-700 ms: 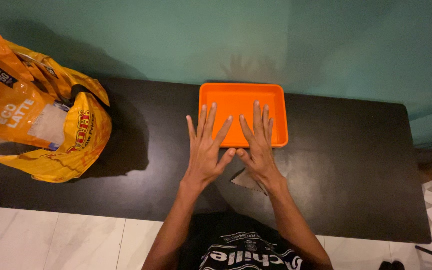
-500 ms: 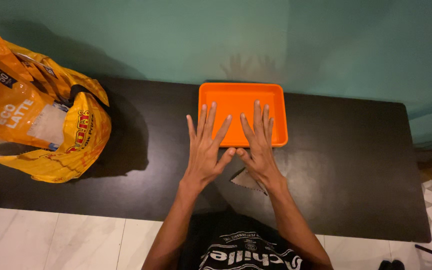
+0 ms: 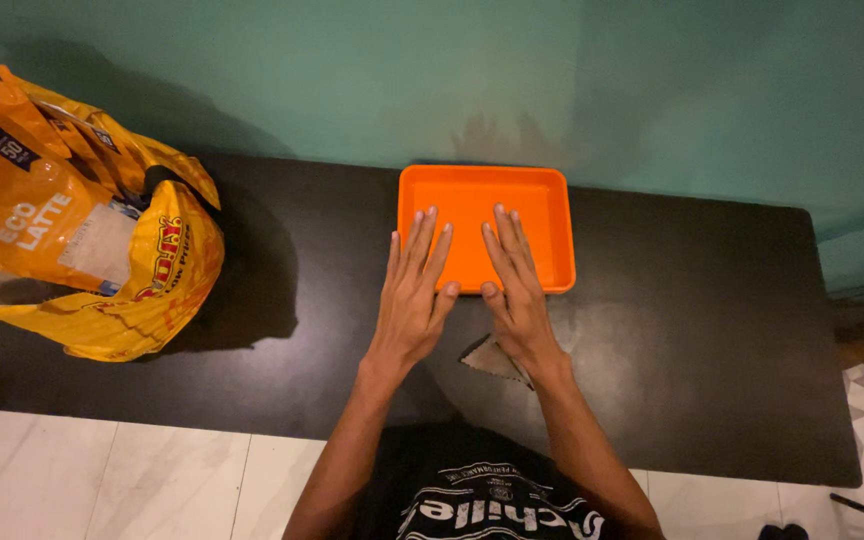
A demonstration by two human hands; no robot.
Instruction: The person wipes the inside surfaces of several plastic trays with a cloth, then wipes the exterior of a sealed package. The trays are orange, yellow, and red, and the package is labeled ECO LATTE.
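nearest the camera is the person's dark printed shirt [image 3: 497, 500], and from it both bare forearms reach forward over the black table [image 3: 712, 340]. a small grey patch [image 3: 492, 358], perhaps a chip or scrap on the tabletop, shows just under the right wrist; what it is cannot be told. the left hand [image 3: 412, 295] and right hand [image 3: 514, 290] lie flat, palms down, fingers straight and close together, holding nothing, side by side with a narrow gap between them. their fingertips reach over the near rim of the orange tray [image 3: 557, 240], which sits at the middle of the table close to the teal wall [image 3: 552, 80] and looks empty. the tray appears to be thin moulded plastic: likely light, stiff, smooth and a little slippery, not fragile. its raised lip offers the best hold, probably at the two short sides, one hand each, so it stays level. well apart at the far left slumps a yellow bag [image 3: 72, 250], crumpled, soft and open at the top.
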